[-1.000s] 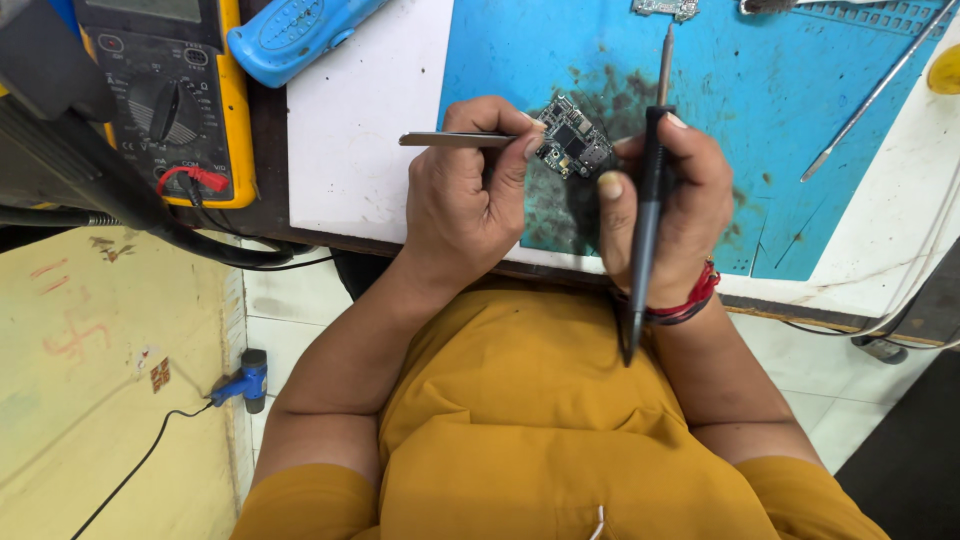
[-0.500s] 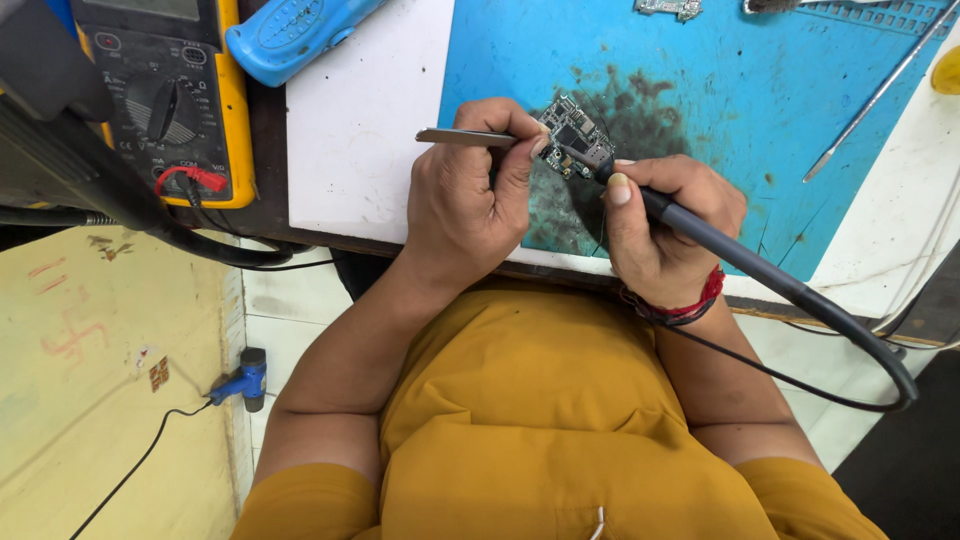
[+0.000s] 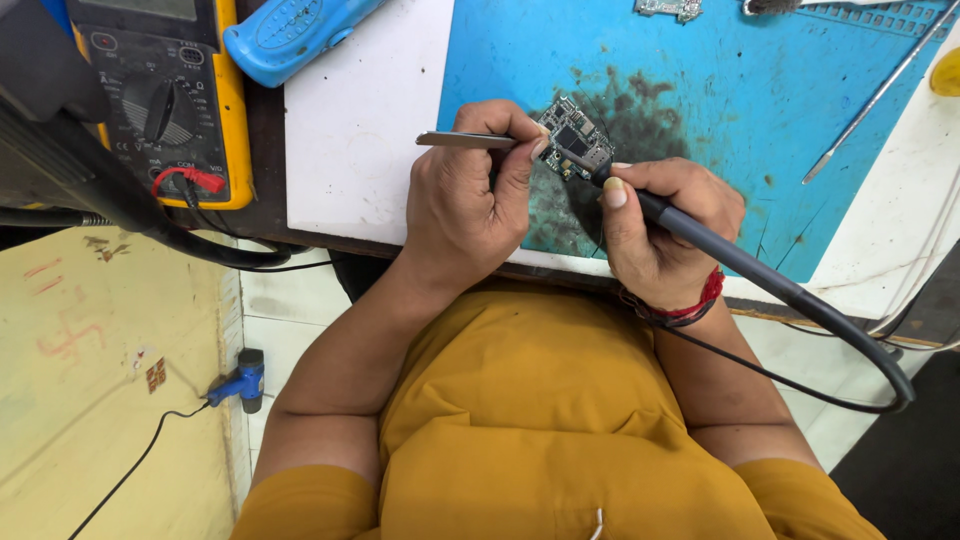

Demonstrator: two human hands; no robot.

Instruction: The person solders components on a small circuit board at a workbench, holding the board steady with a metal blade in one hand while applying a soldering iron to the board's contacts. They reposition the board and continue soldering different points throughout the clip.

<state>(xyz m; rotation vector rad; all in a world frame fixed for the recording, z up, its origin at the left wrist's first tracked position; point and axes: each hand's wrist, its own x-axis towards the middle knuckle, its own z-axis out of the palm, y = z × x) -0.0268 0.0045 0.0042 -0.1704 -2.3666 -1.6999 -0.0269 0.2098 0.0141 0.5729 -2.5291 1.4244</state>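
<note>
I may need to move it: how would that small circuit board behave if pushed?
The circuit board looks thin and flat, so probably light and stiff, sliding rather than rolling on the blue mat. Its tiny exposed parts suggest fragility.

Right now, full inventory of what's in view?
circuit board: 1, dark, on mat under both hands
tweezers: 1, metal, in left hand
soldering iron: 1, dark grey, in right hand, tip on board
mat: 1, blue, scorched, on bench
multimeter: 1, yellow and black, upper left
case: 1, blue, top left
rod: 1, metal, on mat right
second board: 1, top edge
left hand: 1, gripping tweezers
right hand: 1, red thread at wrist
</note>
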